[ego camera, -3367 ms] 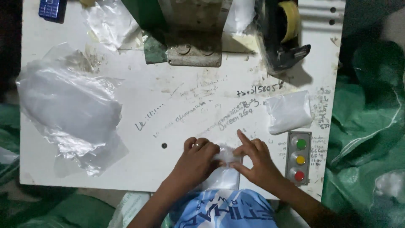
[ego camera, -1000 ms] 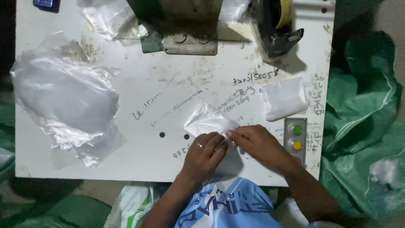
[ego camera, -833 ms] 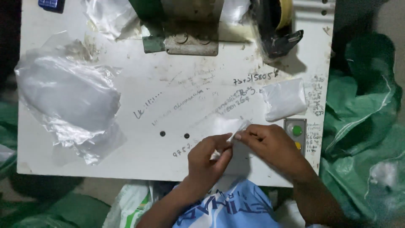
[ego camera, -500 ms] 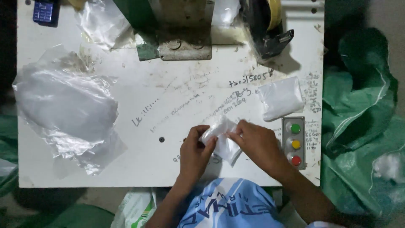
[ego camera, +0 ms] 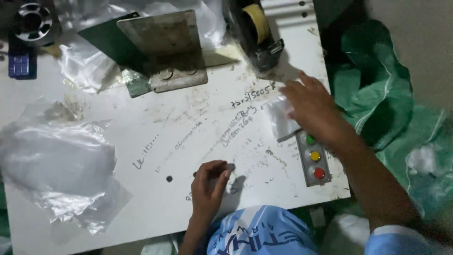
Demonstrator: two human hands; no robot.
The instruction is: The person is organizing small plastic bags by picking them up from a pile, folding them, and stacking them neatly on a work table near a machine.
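My right hand [ego camera: 314, 111] lies with its fingers spread on a small stack of clear plastic packets [ego camera: 279, 122], at the right side of the white table [ego camera: 141, 141]. The stack sits just above a grey panel with green, yellow and red buttons [ego camera: 314, 158]. Near the front edge, my left hand [ego camera: 210, 182] rests on the table, fingers curled with thumb and fingertips pinched together. Nothing shows between them. Handwritten marks cover the table between my hands.
A loose heap of clear plastic bags [ego camera: 56, 160] lies at the left. At the back stand a tilted metal plate [ego camera: 165, 52], a tape dispenser [ego camera: 257, 28] and a blue phone [ego camera: 21, 66]. Green sacks [ego camera: 377, 94] hang past the right edge.
Both hands were folding a small clear packet at the front edge. My right hand has since carried it right to the stack; my left hand stayed near the front.
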